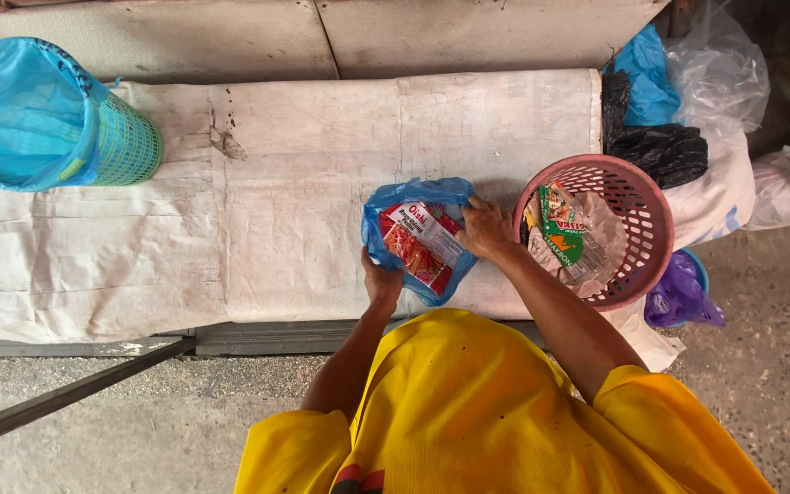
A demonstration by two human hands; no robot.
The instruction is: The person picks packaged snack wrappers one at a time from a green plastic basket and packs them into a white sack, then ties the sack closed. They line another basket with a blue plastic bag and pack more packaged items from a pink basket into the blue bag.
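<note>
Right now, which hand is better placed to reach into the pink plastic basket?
The right hand, probably: it grips the blue plastic bag's edge right beside the pink plastic basket. The left hand holds the bag's near edge, farther from the basket.

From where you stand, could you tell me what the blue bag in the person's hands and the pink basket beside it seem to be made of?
The blue bag looks like thin, glossy plastic film: it crinkles and shows the red packet inside. The pink basket looks like rigid moulded plastic with a matte finish, its wall a regular lattice of holes.
</note>
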